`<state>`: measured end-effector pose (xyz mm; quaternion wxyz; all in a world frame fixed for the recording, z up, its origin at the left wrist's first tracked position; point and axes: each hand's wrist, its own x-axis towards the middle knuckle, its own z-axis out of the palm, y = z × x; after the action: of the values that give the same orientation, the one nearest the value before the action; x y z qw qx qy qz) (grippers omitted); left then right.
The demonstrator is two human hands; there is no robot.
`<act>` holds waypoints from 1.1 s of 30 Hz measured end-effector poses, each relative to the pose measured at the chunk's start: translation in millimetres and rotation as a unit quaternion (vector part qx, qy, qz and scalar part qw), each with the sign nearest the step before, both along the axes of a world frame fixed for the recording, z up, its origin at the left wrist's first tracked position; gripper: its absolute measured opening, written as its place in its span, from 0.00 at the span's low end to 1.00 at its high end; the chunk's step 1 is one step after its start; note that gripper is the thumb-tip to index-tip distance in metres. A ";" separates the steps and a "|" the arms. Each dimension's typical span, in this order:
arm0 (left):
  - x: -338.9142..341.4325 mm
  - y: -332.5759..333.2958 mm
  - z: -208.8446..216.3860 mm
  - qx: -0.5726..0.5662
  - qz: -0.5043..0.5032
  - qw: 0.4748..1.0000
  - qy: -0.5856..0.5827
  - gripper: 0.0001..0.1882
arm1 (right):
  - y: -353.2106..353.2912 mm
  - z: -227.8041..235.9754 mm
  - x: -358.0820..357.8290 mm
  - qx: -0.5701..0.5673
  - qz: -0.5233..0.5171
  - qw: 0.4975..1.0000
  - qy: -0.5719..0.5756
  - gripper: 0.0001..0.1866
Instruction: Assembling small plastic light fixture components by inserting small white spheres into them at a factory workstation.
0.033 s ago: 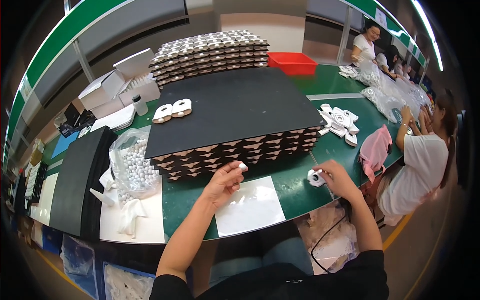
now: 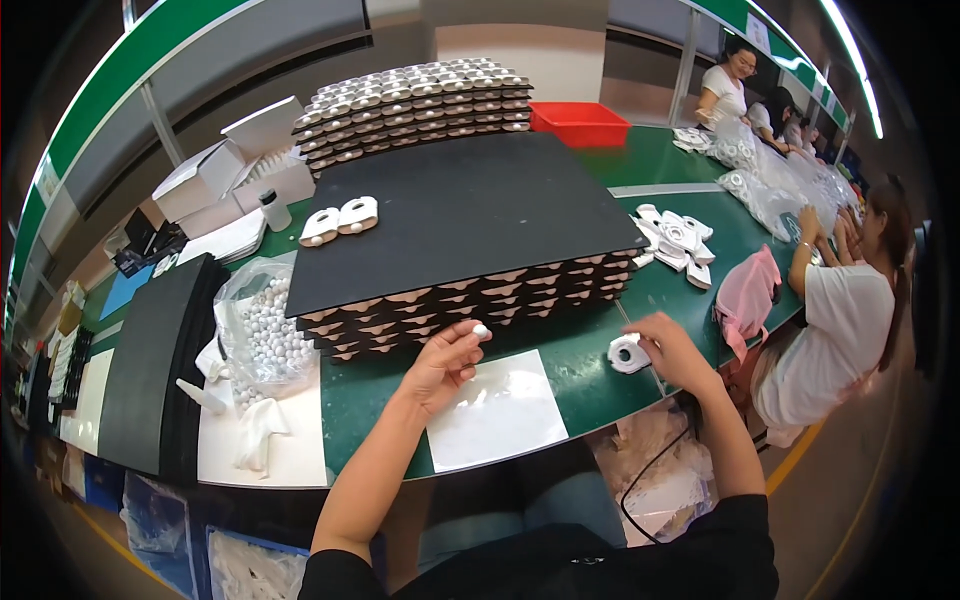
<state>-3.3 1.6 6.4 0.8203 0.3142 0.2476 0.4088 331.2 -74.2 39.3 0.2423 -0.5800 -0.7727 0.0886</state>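
My left hand pinches a small white ball between thumb and fingertips, above a white sheet at the table's near edge. To the right, my right hand grips a white plastic piece with a round hole, its flat side turned partly up. Two similar white pieces with tan front edges lie side by side on the top black board. That board covers a stack of layers with more pieces between them. At the left, a clear plastic bag holds many white balls.
A pile of white pieces lies right of the stack. Behind stand another loaded stack and a red bin. A white bottle with a nozzle and a crumpled cloth are at left. Co-workers handle plastic bags at right.
The white piece in my right hand has tilted, and more of its holed face shows. My left hand keeps its pinch on the ball. The whole view has shifted slightly.
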 end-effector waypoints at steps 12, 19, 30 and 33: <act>4.9 -2.0 1.6 -0.003 0.012 1.000 0.023 0.11 | 1.0 20.3 2.7 -0.098 0.027 0.981 -0.163 0.20; -0.4 -0.5 0.7 0.007 0.004 1.000 0.015 0.11 | -2.5 17.8 -64.7 -0.012 0.095 0.995 0.041 0.10; 1.7 -0.7 2.3 0.006 0.001 1.000 0.014 0.15 | 3.7 -58.5 -132.2 -0.139 0.054 0.900 0.408 0.09; 1.5 0.7 0.1 0.004 -0.003 1.000 0.012 0.14 | 2.9 -58.1 -138.4 -0.111 0.050 0.914 0.388 0.09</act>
<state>-1.8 2.3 6.5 0.8170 0.3235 0.2550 0.4035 192.8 -71.3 -18.8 0.4528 -0.4834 -0.6311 0.4037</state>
